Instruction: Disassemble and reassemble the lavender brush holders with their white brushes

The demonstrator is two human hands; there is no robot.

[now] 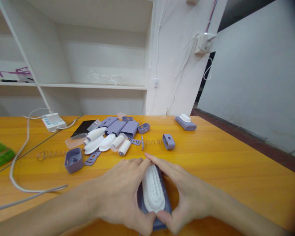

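Note:
Close to me at the lower middle lies a purple rectangular housing [142,200] with a white oval brush head [154,191] on its upper face, bristles upward. My left hand [127,191] wraps its left side, and my right hand [184,193] curves around the right. Both thumbs press at the near end of the brush head, while the index fingers meet at its far end. A gap shows between my right palm and the housing. Farther back on the right rests a similar purple piece [186,125] topped by a smooth white oval [185,118].
Loose parts spread across the wooden table [223,164]: purple sleeves [115,127], white ovals [94,144], rollers [124,147], a purple cap [73,160], an end ring [168,141] and springs [152,142]. A white power strip [54,122] with cables stands left, near a green object [0,152].

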